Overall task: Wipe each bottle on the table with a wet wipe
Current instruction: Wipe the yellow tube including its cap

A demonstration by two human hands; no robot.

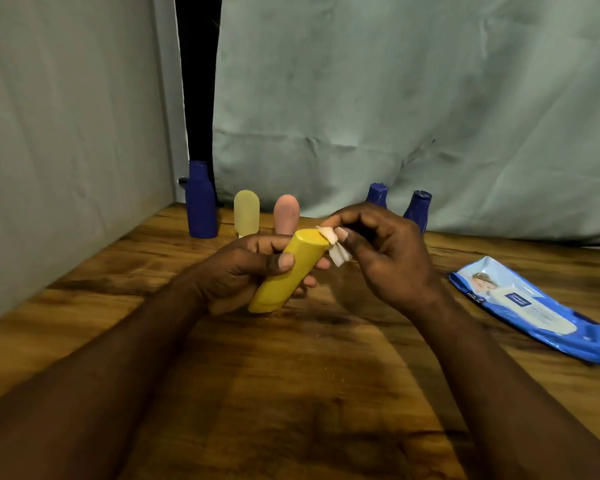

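From my seat I see only part of the wet wipe [336,245]: a small white crumpled wad shows between the thumb and forefinger of the right hand [385,251], and the rest is tucked under the curled fingers. That hand pinches the wipe against the top end of the yellow bottle [288,270]. The left hand [243,268] grips the bottle round its middle, thumb on top and fingers wrapped beneath, so its far side is hidden from me. The bottle is held tilted just above the table [291,393], a smooth, matte plastic cylinder with a flat end.

At the back, the right hand covers the lower halves of the second blue bottle [377,195] and the third blue bottle [419,207]; I can see only their tapering necks and flat tops. The left hand hides the foot of the pink bottle [286,213]. Beside it stand a pale yellow bottle [246,213], translucent and round-topped, and a tall blue bottle [201,200] with a narrow neck.

The pack of wipes [534,310] lies flat to the right, glossy blue film with a white flap, its far corner cut off by the frame edge; I cannot read its print. The table is grained wood, dark-stained in patches. A creased pale cloth [395,98] hangs behind.
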